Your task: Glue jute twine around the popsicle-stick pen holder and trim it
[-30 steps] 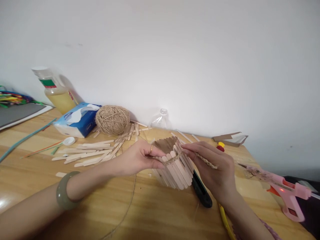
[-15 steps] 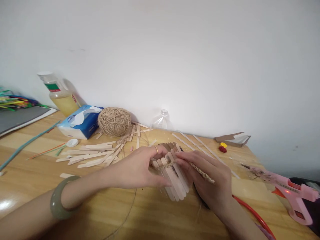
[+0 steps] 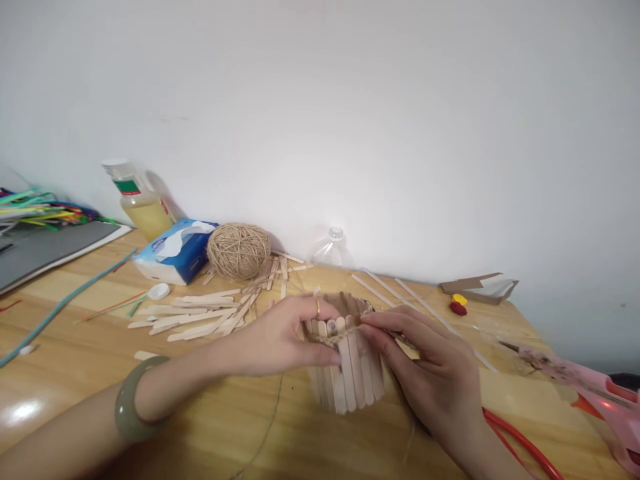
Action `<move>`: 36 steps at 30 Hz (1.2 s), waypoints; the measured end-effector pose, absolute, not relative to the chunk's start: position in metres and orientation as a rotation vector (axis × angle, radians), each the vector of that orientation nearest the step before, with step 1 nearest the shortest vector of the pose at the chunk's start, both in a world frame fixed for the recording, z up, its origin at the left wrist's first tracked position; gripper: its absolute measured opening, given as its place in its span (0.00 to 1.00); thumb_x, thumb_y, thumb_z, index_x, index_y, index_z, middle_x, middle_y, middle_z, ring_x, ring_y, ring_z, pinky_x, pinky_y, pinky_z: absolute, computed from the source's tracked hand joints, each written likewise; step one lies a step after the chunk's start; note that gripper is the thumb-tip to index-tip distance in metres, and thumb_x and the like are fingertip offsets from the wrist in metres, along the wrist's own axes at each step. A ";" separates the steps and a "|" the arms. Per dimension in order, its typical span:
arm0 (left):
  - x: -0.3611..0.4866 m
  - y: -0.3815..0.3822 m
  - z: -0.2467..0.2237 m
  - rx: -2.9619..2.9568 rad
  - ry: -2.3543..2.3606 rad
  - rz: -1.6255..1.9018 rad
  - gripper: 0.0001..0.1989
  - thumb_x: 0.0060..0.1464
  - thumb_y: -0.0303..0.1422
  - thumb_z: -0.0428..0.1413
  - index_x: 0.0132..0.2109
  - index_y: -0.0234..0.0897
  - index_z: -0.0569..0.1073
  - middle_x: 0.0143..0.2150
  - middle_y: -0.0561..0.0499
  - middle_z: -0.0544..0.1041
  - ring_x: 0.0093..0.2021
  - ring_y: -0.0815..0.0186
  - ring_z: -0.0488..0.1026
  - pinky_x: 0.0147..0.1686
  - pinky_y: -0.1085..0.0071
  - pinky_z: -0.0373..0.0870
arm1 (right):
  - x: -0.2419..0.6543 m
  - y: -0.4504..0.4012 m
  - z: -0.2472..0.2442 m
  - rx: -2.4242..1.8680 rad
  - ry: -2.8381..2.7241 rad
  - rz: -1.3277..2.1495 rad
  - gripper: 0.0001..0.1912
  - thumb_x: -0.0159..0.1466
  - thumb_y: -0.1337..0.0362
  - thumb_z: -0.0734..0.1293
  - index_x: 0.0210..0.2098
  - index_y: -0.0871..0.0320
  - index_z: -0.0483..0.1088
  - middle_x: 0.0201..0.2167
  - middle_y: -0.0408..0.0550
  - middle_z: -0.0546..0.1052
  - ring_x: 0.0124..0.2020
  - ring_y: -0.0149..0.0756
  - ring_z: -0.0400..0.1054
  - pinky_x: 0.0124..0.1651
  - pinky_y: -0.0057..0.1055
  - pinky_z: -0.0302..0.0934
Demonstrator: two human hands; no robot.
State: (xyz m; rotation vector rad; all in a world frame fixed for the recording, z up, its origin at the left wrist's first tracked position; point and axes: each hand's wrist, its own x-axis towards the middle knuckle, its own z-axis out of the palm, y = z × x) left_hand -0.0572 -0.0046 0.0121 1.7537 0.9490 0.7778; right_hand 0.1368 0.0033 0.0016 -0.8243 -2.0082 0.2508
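A round holder of upright popsicle sticks stands between my hands, its rim of rounded stick ends facing up. My left hand is closed on its left side, fingers inside the rim and thumb on the outer face. A braided twine cord runs across the outside of the sticks near the top. My right hand pinches that cord against the right part of the rim, and its loose end passes under my fingers. A thin strand of twine trails over the table below.
A twine ball, a tissue pack and a bottle of yellowish liquid stand at the back left. Loose popsicle sticks lie before them. A clear bottle top is by the wall. A pink glue gun with a lit red light lies right.
The stick holder has turned, bringing other sticks to the front. The cord now lies further along its face, with less of it sticking out past my right hand. The view has shifted slightly.
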 end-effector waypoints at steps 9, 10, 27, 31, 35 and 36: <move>-0.062 0.007 0.002 1.740 1.026 0.864 0.05 0.45 0.30 0.62 0.31 0.35 0.76 0.41 0.48 0.75 0.47 0.60 0.70 0.49 0.66 0.62 | 0.143 0.011 -0.006 -0.935 -1.955 0.309 0.04 0.60 0.68 0.66 0.30 0.55 0.73 0.26 0.42 0.72 0.27 0.28 0.67 0.28 0.25 0.62; -0.062 0.007 0.002 1.727 1.037 0.877 0.05 0.44 0.30 0.62 0.31 0.34 0.76 0.42 0.48 0.75 0.47 0.60 0.70 0.49 0.65 0.62 | 0.144 0.012 -0.006 -0.942 -1.951 0.317 0.04 0.60 0.68 0.66 0.29 0.56 0.72 0.26 0.42 0.72 0.27 0.28 0.67 0.28 0.25 0.61; -0.066 0.013 -0.007 1.615 0.894 0.953 0.06 0.39 0.26 0.65 0.30 0.38 0.79 0.44 0.47 0.75 0.51 0.60 0.68 0.54 0.61 0.59 | 0.148 0.011 -0.002 -0.932 -1.839 0.370 0.03 0.59 0.68 0.66 0.29 0.55 0.69 0.26 0.39 0.75 0.28 0.27 0.68 0.31 0.24 0.63; -0.066 0.014 -0.008 1.647 0.873 0.988 0.08 0.39 0.26 0.65 0.31 0.39 0.79 0.43 0.48 0.75 0.50 0.61 0.68 0.52 0.62 0.61 | 0.149 0.013 -0.003 -1.013 -1.798 0.517 0.05 0.60 0.64 0.65 0.28 0.55 0.70 0.25 0.41 0.74 0.27 0.29 0.68 0.31 0.25 0.63; -0.065 0.016 -0.011 1.699 0.873 0.983 0.07 0.41 0.27 0.65 0.32 0.39 0.79 0.38 0.49 0.77 0.48 0.61 0.70 0.48 0.63 0.65 | 0.150 0.020 -0.008 -1.126 -1.778 0.663 0.08 0.60 0.59 0.65 0.28 0.55 0.69 0.25 0.42 0.74 0.27 0.30 0.68 0.28 0.26 0.62; -0.064 0.017 -0.011 1.726 0.890 0.981 0.07 0.41 0.27 0.65 0.32 0.38 0.79 0.37 0.49 0.77 0.47 0.61 0.70 0.48 0.64 0.65 | 0.150 0.021 -0.010 -1.140 -1.784 0.674 0.08 0.60 0.58 0.64 0.28 0.56 0.69 0.25 0.42 0.74 0.27 0.31 0.68 0.28 0.26 0.62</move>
